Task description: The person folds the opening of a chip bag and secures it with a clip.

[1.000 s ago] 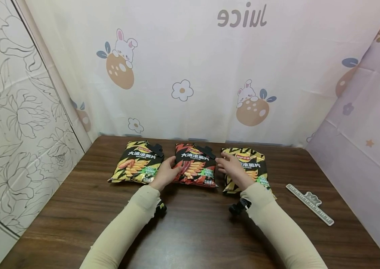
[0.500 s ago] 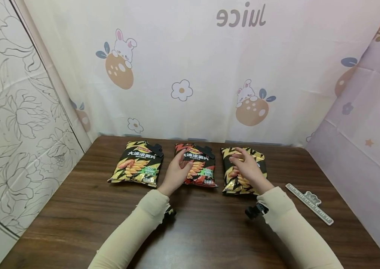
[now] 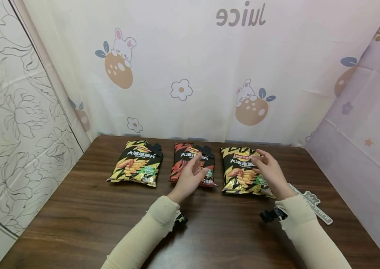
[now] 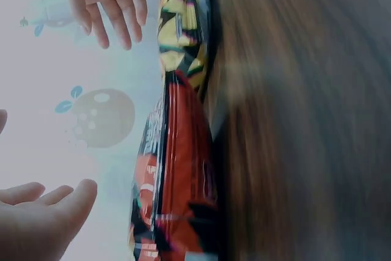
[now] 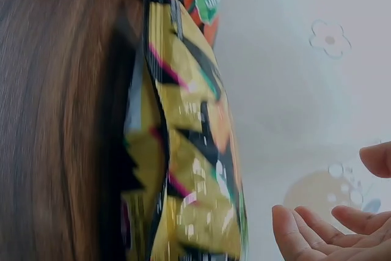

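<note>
Three chip bags lie in a row on the brown table. The left one is a yellow and black chip bag (image 3: 135, 164) with a black clip (image 3: 154, 149) on its upper right corner. A red and black chip bag (image 3: 178, 169) lies in the middle, also with a black clip (image 3: 205, 151). On the right is another yellow and black chip bag (image 3: 238, 181); no clip shows on it. My left hand (image 3: 188, 179) hovers above the red bag, fingers loosely extended and holding nothing. Over the right bag's right edge, my right hand (image 3: 272, 173) is held apart from it, fingers relaxed.
A pale ruler-like clip (image 3: 312, 199) with a cloud-shaped grip lies to the right, partly behind the right forearm. The wood-grain table (image 3: 75, 220) ends at a printed curtain (image 3: 183, 48) at the back and a white flowered panel (image 3: 25, 112) on the left.
Both hands have moved rightward, the left from beside the red bag to over it, the right across the right-hand bag to its right edge. The bags and clips stay in place.
</note>
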{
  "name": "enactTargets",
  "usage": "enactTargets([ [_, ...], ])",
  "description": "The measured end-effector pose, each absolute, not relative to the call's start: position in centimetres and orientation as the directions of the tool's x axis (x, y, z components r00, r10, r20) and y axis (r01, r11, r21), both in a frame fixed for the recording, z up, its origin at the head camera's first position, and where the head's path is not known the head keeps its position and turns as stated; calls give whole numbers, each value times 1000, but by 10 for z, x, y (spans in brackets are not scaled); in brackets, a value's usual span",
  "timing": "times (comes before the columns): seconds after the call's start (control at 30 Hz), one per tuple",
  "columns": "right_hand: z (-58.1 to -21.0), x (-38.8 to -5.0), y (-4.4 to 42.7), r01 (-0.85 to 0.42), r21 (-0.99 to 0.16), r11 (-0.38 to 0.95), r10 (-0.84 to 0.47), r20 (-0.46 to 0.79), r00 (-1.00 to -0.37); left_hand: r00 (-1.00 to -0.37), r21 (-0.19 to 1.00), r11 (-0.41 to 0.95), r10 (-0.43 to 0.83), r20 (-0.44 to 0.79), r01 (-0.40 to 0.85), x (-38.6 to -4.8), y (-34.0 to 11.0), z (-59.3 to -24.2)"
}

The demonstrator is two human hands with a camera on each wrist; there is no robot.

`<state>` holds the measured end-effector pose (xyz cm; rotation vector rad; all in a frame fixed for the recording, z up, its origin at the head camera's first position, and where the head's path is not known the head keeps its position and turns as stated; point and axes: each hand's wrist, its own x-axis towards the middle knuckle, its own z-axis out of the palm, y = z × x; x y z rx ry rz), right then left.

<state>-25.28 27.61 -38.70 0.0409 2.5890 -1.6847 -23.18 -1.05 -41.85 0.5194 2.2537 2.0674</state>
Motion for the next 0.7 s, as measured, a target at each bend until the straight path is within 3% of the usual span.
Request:
enactTargets([
  [0.3, -397, -247, 300, 90, -911, 403, 68, -68, -995, -934, 993, -12, 339, 111, 113, -229, 8, -423],
  [0.7, -413, -248, 307, 209, -892, 400, 146, -163, -976, -915, 997, 64, 403, 8, 37, -231, 40, -435],
])
